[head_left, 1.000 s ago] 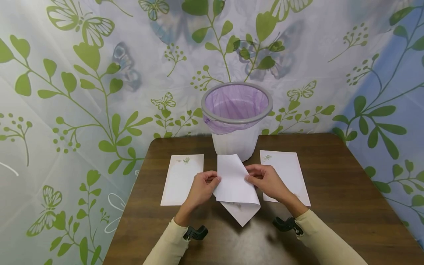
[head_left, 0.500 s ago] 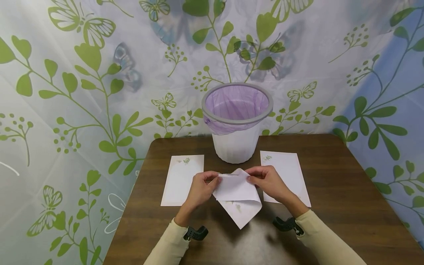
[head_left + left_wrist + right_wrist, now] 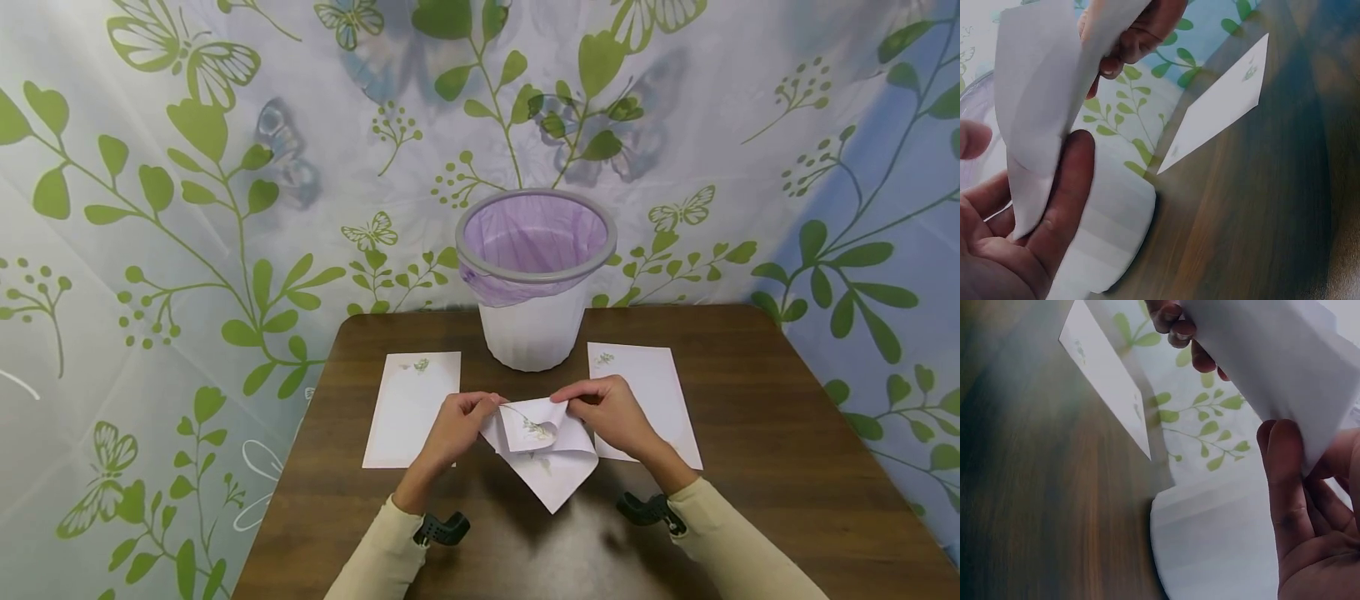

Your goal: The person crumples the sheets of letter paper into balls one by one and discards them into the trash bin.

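In the head view a white sheet of paper (image 3: 552, 482) with a small green floral print is held up in front of the bin, its upper part folded over toward me and a corner pointing down. My left hand (image 3: 459, 421) pinches its upper left edge between thumb and fingers. At the upper right my right hand (image 3: 618, 417) pinches the fold, where the paper curls. Both wrist views show the sheet gripped from either side; the left wrist view has the left hand's fingers (image 3: 1072, 187) behind the paper (image 3: 1038, 81).
A white waste bin (image 3: 532, 333) with a purple liner stands at the table's back edge. One printed sheet (image 3: 405, 417) lies flat at left, another sheet (image 3: 654, 400) at right, partly behind the right hand. A patterned curtain hangs behind the brown table (image 3: 757, 400).
The upper part of the paper, upright a second ago, has been folded down toward me, bringing its printed face into view. Both hands stay nearly in place; the right fingers shifted slightly along the edge.
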A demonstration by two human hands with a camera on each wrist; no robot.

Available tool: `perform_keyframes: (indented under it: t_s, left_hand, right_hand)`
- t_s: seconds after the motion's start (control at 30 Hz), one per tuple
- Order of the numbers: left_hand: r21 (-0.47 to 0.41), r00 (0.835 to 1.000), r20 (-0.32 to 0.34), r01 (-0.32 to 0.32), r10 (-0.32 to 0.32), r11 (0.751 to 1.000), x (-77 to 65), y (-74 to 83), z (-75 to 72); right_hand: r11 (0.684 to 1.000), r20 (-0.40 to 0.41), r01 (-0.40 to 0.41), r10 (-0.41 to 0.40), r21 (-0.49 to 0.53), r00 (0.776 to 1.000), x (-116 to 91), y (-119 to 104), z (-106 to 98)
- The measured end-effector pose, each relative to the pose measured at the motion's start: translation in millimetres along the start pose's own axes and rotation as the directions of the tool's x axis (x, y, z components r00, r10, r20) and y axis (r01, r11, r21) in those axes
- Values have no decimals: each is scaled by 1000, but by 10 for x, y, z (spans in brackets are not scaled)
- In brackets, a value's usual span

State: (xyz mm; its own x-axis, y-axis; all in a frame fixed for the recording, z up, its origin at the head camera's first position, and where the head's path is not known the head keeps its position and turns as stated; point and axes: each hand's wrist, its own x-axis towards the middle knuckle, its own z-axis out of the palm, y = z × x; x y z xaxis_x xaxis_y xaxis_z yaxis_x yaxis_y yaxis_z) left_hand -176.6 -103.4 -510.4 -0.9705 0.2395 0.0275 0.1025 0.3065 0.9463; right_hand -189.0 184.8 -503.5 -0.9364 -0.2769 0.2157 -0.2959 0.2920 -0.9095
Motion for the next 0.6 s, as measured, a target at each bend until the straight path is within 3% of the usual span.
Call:
perform_keyframes:
  t_s: [0.13, 0.23, 0.4, 0.6]
  left_hand:
    - [61, 999, 52, 0, -3, 998, 11, -23, 18]
    - [87, 997, 71, -40, 34, 995, 7, -34, 32]
    - [79, 997, 2, -78, 78, 994, -3, -41, 40]
    - [87, 989, -81, -114, 121, 990, 4, -59, 51]
  right_hand:
    - [999, 31, 54, -54, 0, 998, 1, -3, 22]
    - [999, 65, 53, -53, 11, 996, -1, -3, 25]
    - [1000, 130, 18, -20, 16, 991, -5, -15, 2]
    - [995, 126, -74, 83, -74, 989, 9, -12, 13]
